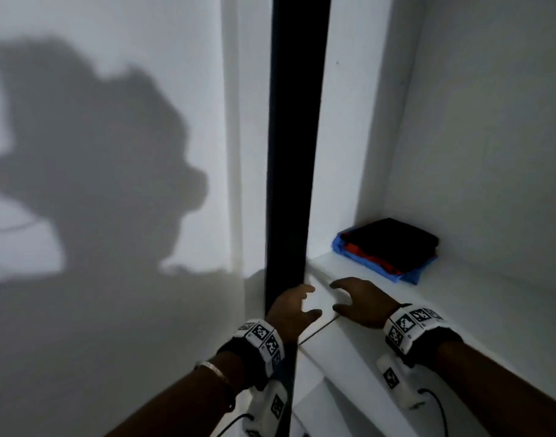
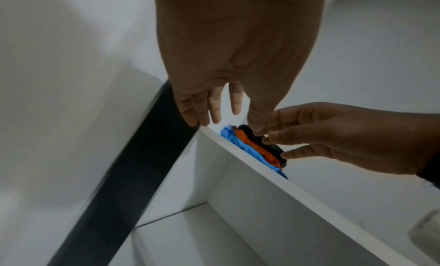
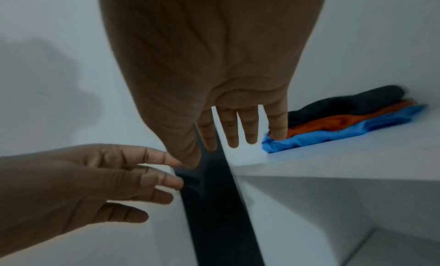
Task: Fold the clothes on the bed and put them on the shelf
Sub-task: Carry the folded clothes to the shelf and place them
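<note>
Folded clothes (image 1: 388, 249): black over orange over blue, stacked at the back corner of the white shelf (image 1: 478, 313). Left hand (image 1: 291, 310) and right hand (image 1: 360, 302): fingers loose, holding nothing, over the shelf's front edge, apart from the stack. Dark upright post (image 1: 294, 146) just beside the left hand; shadowed white wall (image 1: 112, 152) to its left

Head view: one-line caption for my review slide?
Both open hands, left and right, hover before the shelf holding folded clothes.
</note>
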{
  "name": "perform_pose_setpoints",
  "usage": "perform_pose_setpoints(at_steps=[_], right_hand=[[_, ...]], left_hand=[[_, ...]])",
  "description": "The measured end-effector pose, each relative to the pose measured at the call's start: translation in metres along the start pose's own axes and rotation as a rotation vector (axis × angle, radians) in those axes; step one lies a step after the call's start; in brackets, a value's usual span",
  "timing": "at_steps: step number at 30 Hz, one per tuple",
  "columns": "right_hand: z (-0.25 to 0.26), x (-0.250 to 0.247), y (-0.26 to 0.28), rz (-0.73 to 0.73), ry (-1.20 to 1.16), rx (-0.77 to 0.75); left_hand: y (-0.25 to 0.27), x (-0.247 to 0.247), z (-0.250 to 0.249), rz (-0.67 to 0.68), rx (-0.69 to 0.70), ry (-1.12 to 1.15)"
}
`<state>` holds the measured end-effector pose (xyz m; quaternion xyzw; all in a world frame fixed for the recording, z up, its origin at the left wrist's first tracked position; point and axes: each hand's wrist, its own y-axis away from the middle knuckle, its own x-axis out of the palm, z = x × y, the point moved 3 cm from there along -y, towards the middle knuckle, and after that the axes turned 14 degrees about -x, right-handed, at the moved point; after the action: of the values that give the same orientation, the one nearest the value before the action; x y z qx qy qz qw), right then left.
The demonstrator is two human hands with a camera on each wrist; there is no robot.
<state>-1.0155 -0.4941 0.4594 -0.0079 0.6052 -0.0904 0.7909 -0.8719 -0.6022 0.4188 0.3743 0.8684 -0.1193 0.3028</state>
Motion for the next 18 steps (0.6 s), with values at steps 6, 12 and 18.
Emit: perform_pose_setpoints(at_steps=[6, 12, 18], right_hand=[[0.149, 0.05, 0.007, 0.03, -0.125, -0.285], [0.274, 0.118, 0.034, 0.074, -0.288, -0.48], [0.452, 0.183, 0.071, 0.24, -0.362, -0.756]], left_hand=[[0.149, -0.1, 0.099, -0.195, -0.105, -0.127], [0.321, -0.168, 0.2, -0.367, -0.3, -0.272], [0.561, -0.221, 0.303, -0.555, -0.629, -0.281]])
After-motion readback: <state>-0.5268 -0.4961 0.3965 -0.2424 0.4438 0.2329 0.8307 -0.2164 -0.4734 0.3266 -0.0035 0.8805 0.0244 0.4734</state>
